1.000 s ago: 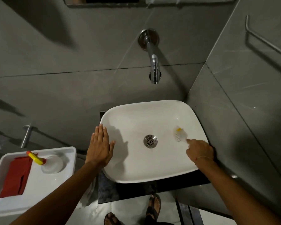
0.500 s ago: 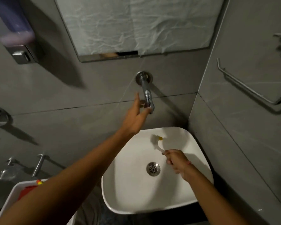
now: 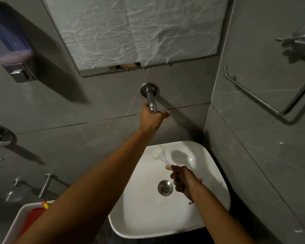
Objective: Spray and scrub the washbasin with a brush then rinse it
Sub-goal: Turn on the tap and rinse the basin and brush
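Observation:
The white washbasin point(image 3: 208, 206) sits low in view against the grey wall, its metal drain point(image 3: 165, 188) in the middle. Above it a chrome tap point(image 3: 151, 98) sticks out of the wall. My left hand point(image 3: 152, 118) reaches up and is closed around the tap's outer end. My right hand point(image 3: 182, 179) hovers over the basin just right of the drain, gripping the clear handle of a small brush point(image 3: 159, 153). The brush's white bristle head touches the basin's far inner wall. No water is visible running.
A covered mirror point(image 3: 130, 32) hangs above the tap, and a soap dispenser point(image 3: 12, 50) is on the wall at upper left. A white tray point(image 3: 20, 219) with a red cloth point(image 3: 31, 220) sits lower left. A metal towel rail point(image 3: 264, 95) is fixed to the right wall.
My left hand left the basin rim, rose to the tap and closed on it. My right hand moved the brush from the basin's right side to its far wall. The view tilted up.

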